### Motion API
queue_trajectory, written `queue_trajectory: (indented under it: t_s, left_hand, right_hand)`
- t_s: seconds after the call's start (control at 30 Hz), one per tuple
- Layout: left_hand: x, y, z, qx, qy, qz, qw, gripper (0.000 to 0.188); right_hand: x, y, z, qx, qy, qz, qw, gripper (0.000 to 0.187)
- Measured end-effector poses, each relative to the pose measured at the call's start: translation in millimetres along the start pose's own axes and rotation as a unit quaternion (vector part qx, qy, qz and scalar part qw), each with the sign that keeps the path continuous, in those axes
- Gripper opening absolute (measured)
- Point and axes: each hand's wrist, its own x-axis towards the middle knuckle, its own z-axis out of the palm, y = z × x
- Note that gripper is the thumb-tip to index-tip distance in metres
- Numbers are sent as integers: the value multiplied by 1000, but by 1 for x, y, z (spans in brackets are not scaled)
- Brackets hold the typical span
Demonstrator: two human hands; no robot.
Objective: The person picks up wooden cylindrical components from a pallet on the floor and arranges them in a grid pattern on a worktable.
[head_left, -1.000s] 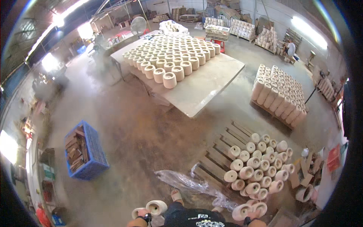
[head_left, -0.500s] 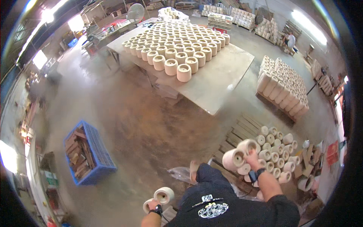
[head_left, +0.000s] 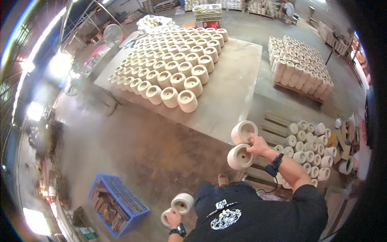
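Observation:
Low down, near my body, my left hand [head_left: 174, 219] is closed around the rims of two pale round pots, one tipped to show its inside [head_left: 182, 205] and the other [head_left: 165, 218] mostly behind the fingers. Out to the right, my right hand [head_left: 258, 146] grips two more by their rims: an upper pot [head_left: 238, 134] and a lower pot [head_left: 234, 155] with a small hole in its base. Both are held in the air beside the table's near corner. Rows of matching pots [head_left: 188, 101] stand upright on the large table [head_left: 225, 101].
Right of me, several pots [head_left: 309, 156] lie on their sides on a wooden pallet [head_left: 271, 128]. A stacked pallet load of pots [head_left: 300, 72] stands farther back. A blue crate [head_left: 133, 203] of brownish pieces sits at the lower left. A person [head_left: 289, 9] is far off.
My right hand has swung up and away from the pallet, bringing its two pots closer to the table. The left hand keeps its two pots. My view has shifted toward the table.

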Motion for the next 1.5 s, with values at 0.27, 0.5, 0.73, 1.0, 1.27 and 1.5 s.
queue_trajectory:
  t_s: [0.27, 0.5, 0.73, 1.0, 1.27, 1.5]
  left_hand:
    - [127, 173, -128, -33, 76, 226, 970, 37]
    - [192, 338, -172, -29, 58, 488, 870, 39]
    - [194, 471, -179, -53, 50, 582, 810, 35]
    - [216, 560, -124, 32, 18, 549, 835, 30]
    - [208, 594, -94, 38, 20, 422, 906, 14]
    - [205, 596, -85, -23, 10, 316, 948, 28]
  right_hand:
    - [37, -20, -36, -71, -79, 26, 994, 48]
    - [68, -33, -95, -140, -99, 76, 982, 46]
    - [148, -51, -133, -196, -114, 29, 974, 44]
    - [313, -35, -130, -224, -252, -143, 930, 45]
    - [421, -76, -65, -221, -377, -298, 849, 44]
    - [463, -65, -29, -237, -426, -309, 817, 43]
